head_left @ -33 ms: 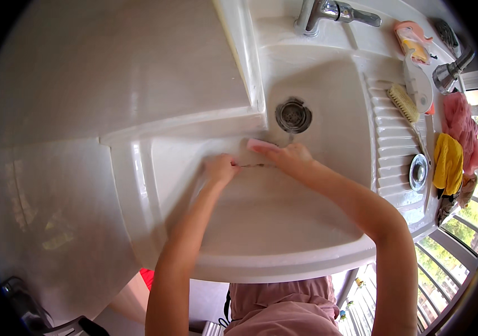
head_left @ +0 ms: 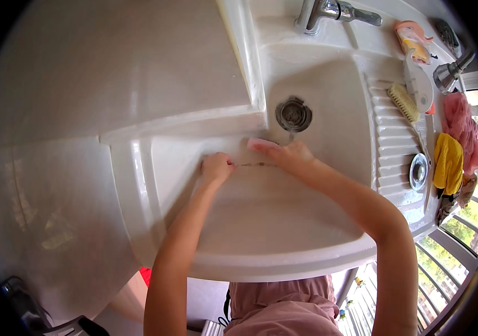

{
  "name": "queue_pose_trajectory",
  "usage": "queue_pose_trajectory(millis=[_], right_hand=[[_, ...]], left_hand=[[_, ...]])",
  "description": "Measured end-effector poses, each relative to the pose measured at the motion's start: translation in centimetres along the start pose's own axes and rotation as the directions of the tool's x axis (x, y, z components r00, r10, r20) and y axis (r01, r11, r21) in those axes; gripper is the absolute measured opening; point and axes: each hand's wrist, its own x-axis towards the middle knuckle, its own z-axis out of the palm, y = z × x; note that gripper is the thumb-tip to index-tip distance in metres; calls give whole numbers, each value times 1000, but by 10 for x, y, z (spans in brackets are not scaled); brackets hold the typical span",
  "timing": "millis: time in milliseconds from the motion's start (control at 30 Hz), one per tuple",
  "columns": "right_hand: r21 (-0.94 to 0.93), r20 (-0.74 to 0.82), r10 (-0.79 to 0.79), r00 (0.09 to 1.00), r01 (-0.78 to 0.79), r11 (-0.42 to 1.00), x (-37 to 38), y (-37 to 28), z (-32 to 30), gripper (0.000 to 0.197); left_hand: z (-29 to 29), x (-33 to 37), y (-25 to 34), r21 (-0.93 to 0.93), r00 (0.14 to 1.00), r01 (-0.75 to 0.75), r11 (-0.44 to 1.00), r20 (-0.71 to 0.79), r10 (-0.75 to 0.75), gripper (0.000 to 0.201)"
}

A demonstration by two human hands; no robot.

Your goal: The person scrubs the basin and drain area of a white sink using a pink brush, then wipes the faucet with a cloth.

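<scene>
Both my hands are inside a white sink (head_left: 267,224). My left hand (head_left: 218,167) is closed, its fingertips pinched at one end of a thin dark strand (head_left: 258,164) that looks like a fine chain. The strand runs straight across to my right hand (head_left: 296,158), where its other end is hidden. From the right hand's fingers a small pale pink block (head_left: 257,143) sticks out toward the left; whether it is soap or a sponge I cannot tell. Just beyond the right hand is the round metal drain (head_left: 294,113).
A chrome tap (head_left: 334,11) stands at the back. On the ribbed board to the right lie a long-handled brush (head_left: 404,103), a white holder (head_left: 418,84) and a round metal strainer (head_left: 418,172). Yellow (head_left: 448,164) and pink cloths (head_left: 463,129) hang at the right edge. A wall panel (head_left: 110,61) bounds the left.
My left hand has shifted slightly to the left. My right hand and the pink block have barely moved.
</scene>
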Motion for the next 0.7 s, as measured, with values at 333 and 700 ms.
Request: queue_pose_trajectory(millis=[333,700], right_hand=[[27,-48,-17,999,18,999,-1,5,-2,76],[0,-104,-36,994,36,999,1,3,3,79]], left_hand=[[1,0,8,-105,998,61,993,23,-58,13],[-4,1,11,-87,994,81,993,76,-74,14]])
